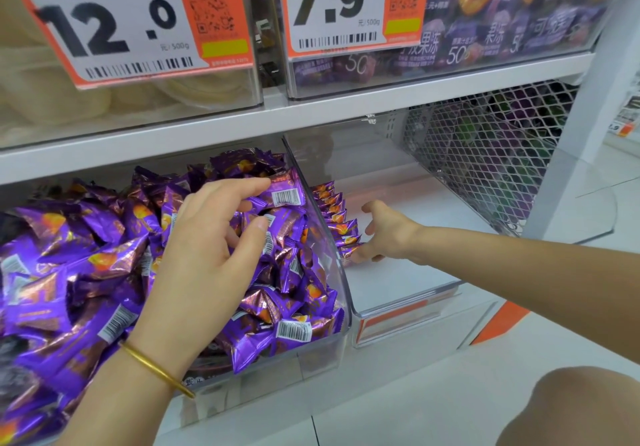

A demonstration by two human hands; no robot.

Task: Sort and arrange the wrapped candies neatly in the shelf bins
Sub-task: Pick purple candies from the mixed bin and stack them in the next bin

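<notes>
Purple wrapped candies [69, 255] lie heaped in the clear left bin [341, 310]. My left hand [204, 237], a gold bangle on its wrist, reaches over the heap. Its index finger and thumb curl round a candy with a barcode [285, 196] near the bin's right wall. In the clear right bin [398, 282], a short row of candies [334, 210] stands on edge along the left wall. My right hand [388, 234] is inside that bin with fingers spread, and its fingertips touch the nearest candy of the row.
On the shelf above stand two more bins with price tags 12.0 [104, 29] and 7.9 [329, 2]. A white metal mesh panel [485, 154] closes the right side. My knee [571, 407] shows at the bottom right above the pale floor.
</notes>
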